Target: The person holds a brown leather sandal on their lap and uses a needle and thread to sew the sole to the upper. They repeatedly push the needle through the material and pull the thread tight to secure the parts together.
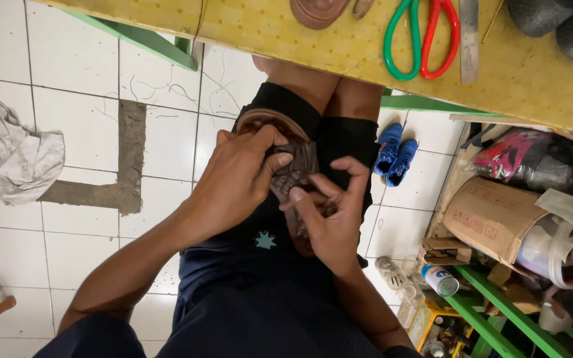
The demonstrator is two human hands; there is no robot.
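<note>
Head view: the sandal [280, 132] lies on the person's lap, below the yellow surface [286, 36], so both hands can work its strap [300, 162]. Left hand [237, 179] is pinched shut on the strap; right hand [329, 212] clamps the sandal lower down, steadying it. Long axis runs lengthwise along the thighs; which end points at the surface cannot be told.

clothing: dark navy | shorts: small teal star mark | arms: bare

brown sandal [293, 174], red-green scissors [423, 36], yellow table [260, 30]
</note>
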